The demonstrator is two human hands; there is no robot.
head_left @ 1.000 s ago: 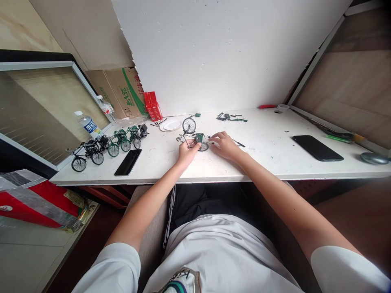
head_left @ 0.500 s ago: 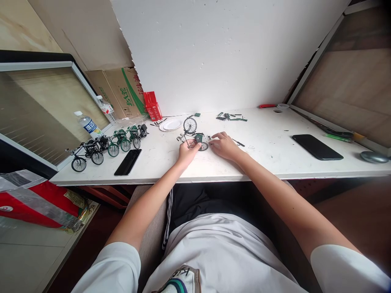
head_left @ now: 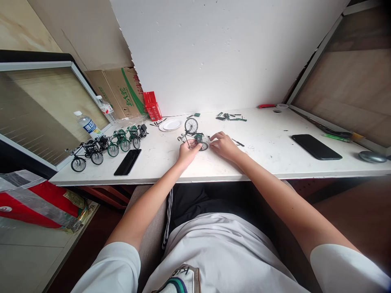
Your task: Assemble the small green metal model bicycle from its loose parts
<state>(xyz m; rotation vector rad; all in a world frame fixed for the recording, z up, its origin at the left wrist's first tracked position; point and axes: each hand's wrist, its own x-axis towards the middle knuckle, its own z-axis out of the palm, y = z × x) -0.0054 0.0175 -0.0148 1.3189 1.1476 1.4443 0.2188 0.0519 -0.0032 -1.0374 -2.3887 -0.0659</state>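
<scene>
My left hand (head_left: 188,154) is closed around a small model bicycle (head_left: 198,139) with a dark green part at its middle. One large spoked wheel (head_left: 191,125) stands up at its far side, and a smaller wheel (head_left: 204,146) shows near my thumb. Just to the right, my right hand (head_left: 225,145) rests low over the table, fingers bent and apart. Its fingertips are beside tiny loose parts (head_left: 209,137), partly hidden by the hand. A thin black tool (head_left: 238,142) lies beyond that hand.
Several finished-looking model bicycles (head_left: 87,155) stand at the left, near a phone (head_left: 128,162) and a bottle (head_left: 88,124). White paper plates (head_left: 170,125) and dark green loose pieces (head_left: 230,117) lie farther back. Another phone (head_left: 317,147) and a computer mouse (head_left: 373,156) are at the right.
The model bicycle in my left hand has turned slightly, its large wheel shifting a little to the right. My right hand stays nearly in place by the tiny parts.
</scene>
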